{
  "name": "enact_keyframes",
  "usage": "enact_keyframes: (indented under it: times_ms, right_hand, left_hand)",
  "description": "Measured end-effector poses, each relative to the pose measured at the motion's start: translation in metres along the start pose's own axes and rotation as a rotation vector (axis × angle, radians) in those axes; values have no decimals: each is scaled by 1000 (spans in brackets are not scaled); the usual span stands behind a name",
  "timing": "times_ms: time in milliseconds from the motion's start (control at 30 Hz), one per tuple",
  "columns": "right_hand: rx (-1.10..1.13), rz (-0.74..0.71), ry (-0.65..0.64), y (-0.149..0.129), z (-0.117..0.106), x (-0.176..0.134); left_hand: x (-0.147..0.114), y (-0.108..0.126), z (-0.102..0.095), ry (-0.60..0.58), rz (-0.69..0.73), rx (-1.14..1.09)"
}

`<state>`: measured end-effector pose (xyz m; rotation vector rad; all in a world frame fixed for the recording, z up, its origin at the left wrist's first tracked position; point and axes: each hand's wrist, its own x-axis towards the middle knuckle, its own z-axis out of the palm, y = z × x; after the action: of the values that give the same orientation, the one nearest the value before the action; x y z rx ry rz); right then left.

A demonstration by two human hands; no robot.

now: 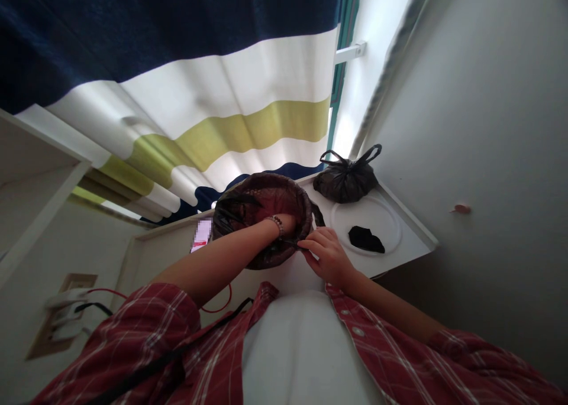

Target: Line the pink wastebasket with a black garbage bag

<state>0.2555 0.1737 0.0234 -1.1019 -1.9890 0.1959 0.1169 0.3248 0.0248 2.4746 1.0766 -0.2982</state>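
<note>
A round bin (274, 199) with a reddish inside stands before me, lined with a thin black plastic bag (231, 216) folded over its rim. My left hand (287, 223) reaches down into the bin near its right side, a beaded bracelet on the wrist. Its fingers are hidden inside. At the near right rim, my right hand (326, 251) pinches the edge of the bag between thumb and fingers. To the right of the bin, a folded black piece (366, 239), perhaps another bag, lies on a round white lid-like disc (333, 223).
A tied black bag (346, 181) with two loop handles sits at the table's (412, 239) back right corner. A phone (203, 233) lies left of the bin. A striped curtain (248, 121) hangs behind. Plugs and a red cable (106, 291) are at lower left.
</note>
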Motion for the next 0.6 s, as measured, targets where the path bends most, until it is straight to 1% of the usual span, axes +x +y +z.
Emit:
enact_keyframes:
  times_ms: [67, 133, 200, 233, 267, 333, 400, 500, 600]
  right_hand:
    - [3, 0, 0, 1, -1, 1]
    - [18, 14, 13, 2, -3, 2]
    - [53, 16, 17, 4, -7, 3]
    - [74, 8, 16, 5, -8, 3]
    - [95, -7, 12, 6, -9, 3]
    - [124, -47, 4, 8, -11, 5]
    - [134, -84, -12, 10, -12, 7]
    - [126, -115, -56, 12, -13, 11]
    - [97, -129, -104, 15, -14, 14]
  left_hand:
    - [-15, -2, -17, -55, 38, 51]
    - [-38, 0, -37, -25, 46, 66]
    - [-68, 7, -53, 121, 68, 37]
    - [-84, 12, -57, 187, 86, 7]
    - [-99, 18, -59, 219, 114, -19]
    - [-124, 27, -53, 252, 127, -30]
    - [-140, 32, -39, 247, 114, -19]
    - [-146, 30, -19, 236, 87, -39]
    - [-147, 22, -11, 225, 89, -67]
